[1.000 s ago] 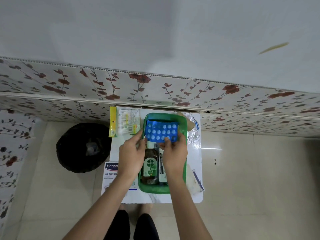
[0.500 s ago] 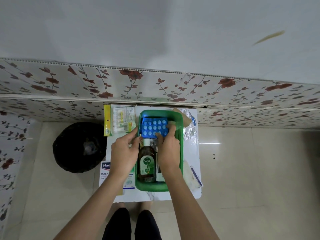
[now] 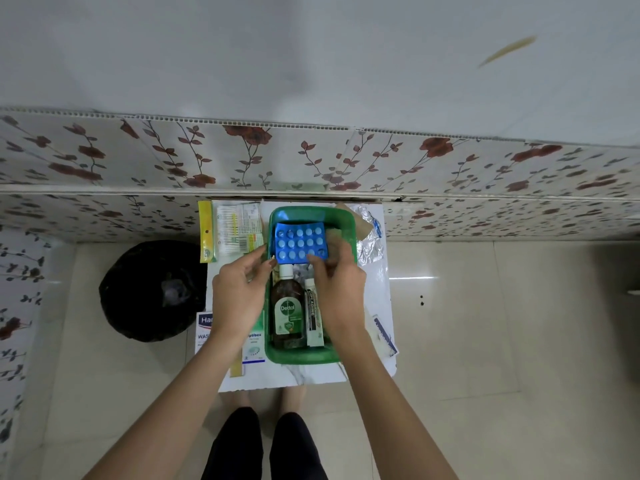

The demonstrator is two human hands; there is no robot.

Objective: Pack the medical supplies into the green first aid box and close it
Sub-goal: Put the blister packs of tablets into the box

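Right hand (image 3: pixel 341 292) pinches the blue blister pack (image 3: pixel 300 242) at twelve o'clock in the green box (image 3: pixel 349 230); left hand (image 3: pixel 239 296) hovers half-open, empty. Tilted on the Dettol bottle (image 3: pixel 286 310), it could block the lid.

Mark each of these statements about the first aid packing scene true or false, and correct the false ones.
1. The blue blister pack lies at the far end of the green box. True.
2. The Dettol bottle stands outside the box. False: it lies inside, beside the ointment tube.
3. The right hand touches the blister pack. True.
4. The cotton swab packet is already packed. False: it lies on the table, left of the box.
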